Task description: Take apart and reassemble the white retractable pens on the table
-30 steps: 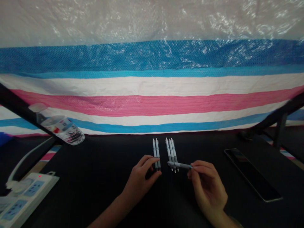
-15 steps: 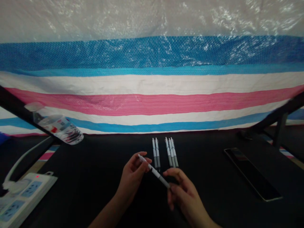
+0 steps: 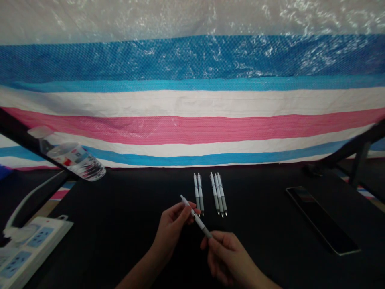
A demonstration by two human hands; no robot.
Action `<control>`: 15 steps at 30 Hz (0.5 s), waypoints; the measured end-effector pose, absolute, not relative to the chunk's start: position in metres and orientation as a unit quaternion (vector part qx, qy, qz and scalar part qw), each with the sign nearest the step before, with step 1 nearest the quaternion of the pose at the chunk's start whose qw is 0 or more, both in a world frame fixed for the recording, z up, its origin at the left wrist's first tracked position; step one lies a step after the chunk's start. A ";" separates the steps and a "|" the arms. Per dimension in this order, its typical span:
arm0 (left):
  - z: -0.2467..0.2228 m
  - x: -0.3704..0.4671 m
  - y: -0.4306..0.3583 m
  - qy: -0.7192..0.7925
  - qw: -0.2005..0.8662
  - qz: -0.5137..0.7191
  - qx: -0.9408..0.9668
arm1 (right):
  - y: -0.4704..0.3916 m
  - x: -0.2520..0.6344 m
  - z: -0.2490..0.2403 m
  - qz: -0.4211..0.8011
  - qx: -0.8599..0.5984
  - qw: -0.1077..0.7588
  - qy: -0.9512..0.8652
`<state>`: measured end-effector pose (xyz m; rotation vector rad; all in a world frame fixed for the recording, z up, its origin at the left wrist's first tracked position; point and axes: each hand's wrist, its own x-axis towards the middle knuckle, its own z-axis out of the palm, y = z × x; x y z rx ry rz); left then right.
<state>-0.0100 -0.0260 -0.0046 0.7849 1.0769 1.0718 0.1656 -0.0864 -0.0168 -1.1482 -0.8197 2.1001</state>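
A white pen with a grey grip (image 3: 198, 220) slants between my two hands, its white top up and to the left. My left hand (image 3: 171, 226) pinches its upper part between thumb and fingers. The grey lower end is between the thumb and fingers of my right hand (image 3: 227, 253), which hide the tip. Beyond the hands, two similar pens (image 3: 198, 192) lie side by side on the black table (image 3: 126, 200), close to my left fingertips. A group of three more pens (image 3: 219, 193) lies just to their right, tips toward me.
A black phone (image 3: 321, 218) lies at the right. On the left are a white power strip (image 3: 33, 245) with a plugged-in cable and a tilted clear plastic bottle (image 3: 80, 160). A striped plastic sheet (image 3: 192, 130) hangs behind the table, with dark bars at both sides.
The right fingers have closed in around the pen's lower end, and no longer cover the tips of the three pens. The held pen has shifted slightly and slants more steeply.
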 end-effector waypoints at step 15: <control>-0.012 -0.012 -0.019 0.461 0.650 0.485 0.360 | -0.084 0.168 -0.010 0.853 -0.387 0.300 -0.183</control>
